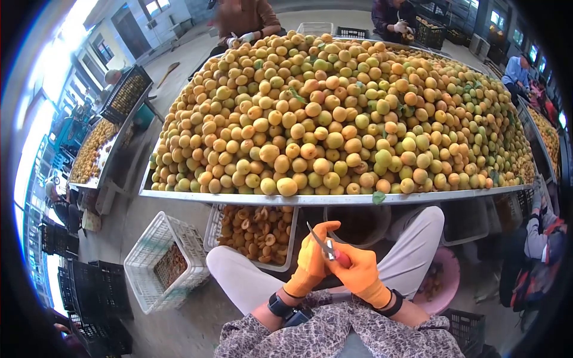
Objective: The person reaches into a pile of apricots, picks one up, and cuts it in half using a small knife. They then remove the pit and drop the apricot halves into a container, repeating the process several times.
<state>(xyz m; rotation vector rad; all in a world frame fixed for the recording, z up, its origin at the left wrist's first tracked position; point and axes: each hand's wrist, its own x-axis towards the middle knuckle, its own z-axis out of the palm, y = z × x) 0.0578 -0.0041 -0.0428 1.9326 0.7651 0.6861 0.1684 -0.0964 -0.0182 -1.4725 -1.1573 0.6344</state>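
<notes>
My left hand (311,259), in an orange glove, is held above my lap with its fingers curled. What it holds, if anything, is hidden. Close against it, my right hand (359,273), gloved in the same orange, is closed around the red handle of a knife (319,239). The knife's curved blade points up and to the left, across the front of my left hand. Beyond both hands, a large heap of apricots (334,119) covers a metal-edged table (239,197). Under the table edge, split apricots (253,235) fill a white crate (290,253).
A white basket (140,265) with brownish bits at its bottom stands on the floor at left. A pink tub (450,274) is beside my right knee. Black crates (98,292) are stacked at far left. Co-workers (248,21) sit across and around the table.
</notes>
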